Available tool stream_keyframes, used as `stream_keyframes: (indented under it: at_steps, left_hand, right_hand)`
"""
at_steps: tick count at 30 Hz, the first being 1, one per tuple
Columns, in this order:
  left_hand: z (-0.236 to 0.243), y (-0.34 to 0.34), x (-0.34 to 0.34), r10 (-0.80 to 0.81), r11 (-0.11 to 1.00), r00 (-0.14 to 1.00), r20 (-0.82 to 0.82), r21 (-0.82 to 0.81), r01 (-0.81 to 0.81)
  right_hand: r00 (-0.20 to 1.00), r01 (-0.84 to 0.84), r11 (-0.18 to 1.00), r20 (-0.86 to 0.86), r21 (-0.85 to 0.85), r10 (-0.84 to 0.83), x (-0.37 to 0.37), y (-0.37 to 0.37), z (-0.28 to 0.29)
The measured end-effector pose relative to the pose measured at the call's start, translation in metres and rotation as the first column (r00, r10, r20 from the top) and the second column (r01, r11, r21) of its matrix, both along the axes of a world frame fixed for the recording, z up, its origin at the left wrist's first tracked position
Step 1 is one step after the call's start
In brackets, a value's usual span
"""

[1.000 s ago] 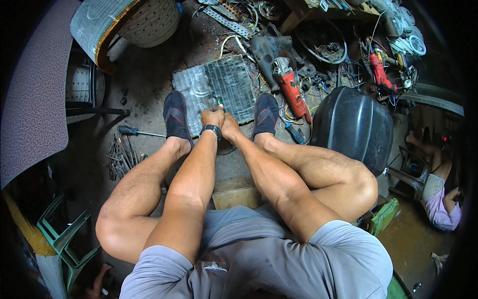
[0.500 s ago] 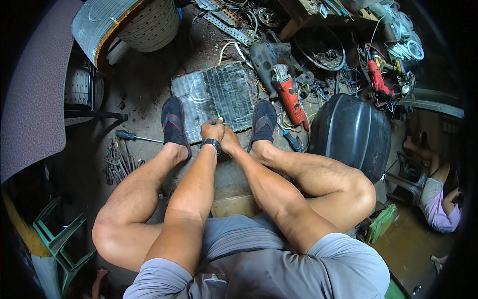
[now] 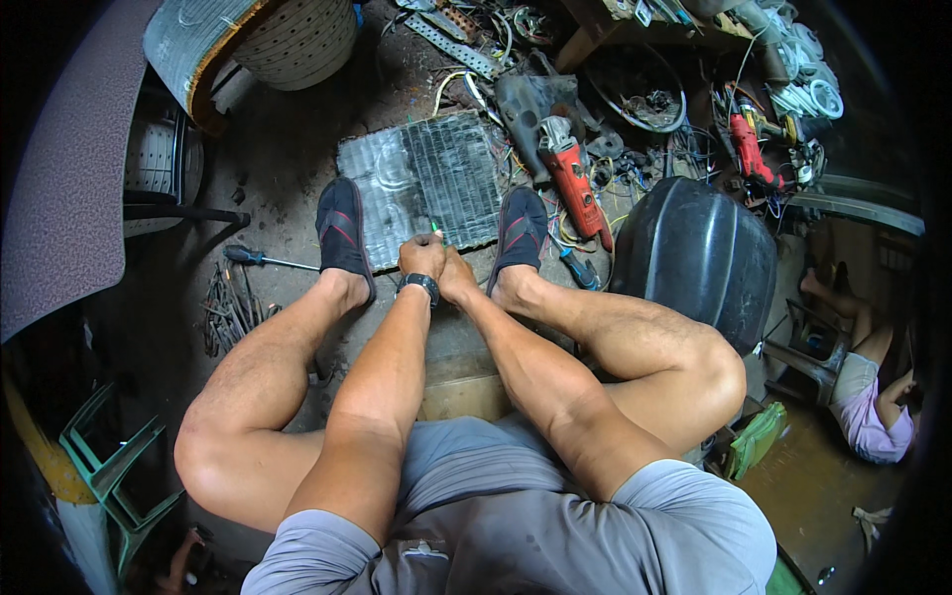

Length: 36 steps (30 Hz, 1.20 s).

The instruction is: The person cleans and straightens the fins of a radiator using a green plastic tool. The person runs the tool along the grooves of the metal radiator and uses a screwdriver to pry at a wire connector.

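Note:
My left hand (image 3: pixel 422 256), with a dark watch on its wrist, is closed, its fingers pinched around a thin green piece (image 3: pixel 434 228) that may be a wire or a slim tool. Pressed against it, my right hand (image 3: pixel 457 276) is also closed; its fingers are partly hidden, and what they grip is not clear. Both hands are at the near edge of a flat silvery ribbed panel (image 3: pixel 382 164), which lies on the floor between my feet.
A red angle grinder (image 3: pixel 575 188) and a blue-handled tool (image 3: pixel 579 270) lie right of my right foot, beside a black plastic housing (image 3: pixel 694 248). Left are a long screwdriver (image 3: pixel 260 258) and several metal rods (image 3: pixel 233 312). Another person (image 3: pixel 873 397) is at far right.
My hands stay together in nearly the same place and hold their grip. The view has shifted slightly, moving the floor items a little up and left in the picture.

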<state>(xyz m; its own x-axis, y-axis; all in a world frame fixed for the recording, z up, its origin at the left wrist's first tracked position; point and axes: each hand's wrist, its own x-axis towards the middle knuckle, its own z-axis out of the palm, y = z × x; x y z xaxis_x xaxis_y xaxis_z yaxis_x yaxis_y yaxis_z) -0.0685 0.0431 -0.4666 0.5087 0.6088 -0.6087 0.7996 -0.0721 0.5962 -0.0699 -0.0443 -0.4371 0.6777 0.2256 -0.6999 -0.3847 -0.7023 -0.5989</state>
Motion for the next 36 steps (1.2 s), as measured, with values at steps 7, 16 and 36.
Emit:
stream_keyframes:
  at_steps: [7, 16, 36]
  left_hand:
    - [0.001, -0.009, -0.005, 0.023, 1.0, 1.0, -0.002, -0.008, -0.023]
    - [-0.001, -0.013, -0.016, 0.033, 0.999, 0.999, -0.025, 0.023, -0.032]
    - [0.009, -0.03, -0.042, 0.022, 1.0, 0.998, -0.051, 0.022, -0.021]
  right_hand:
    - [0.999, 0.002, 0.999, -0.041, 0.045, -0.001, -0.005, -0.007, -0.015]
    - [1.0, 0.001, 1.0, 0.01, 0.032, -0.002, -0.019, -0.012, -0.013]
    - [0.999, -0.013, 1.0, 0.045, 0.0, 0.013, -0.047, -0.03, -0.023]
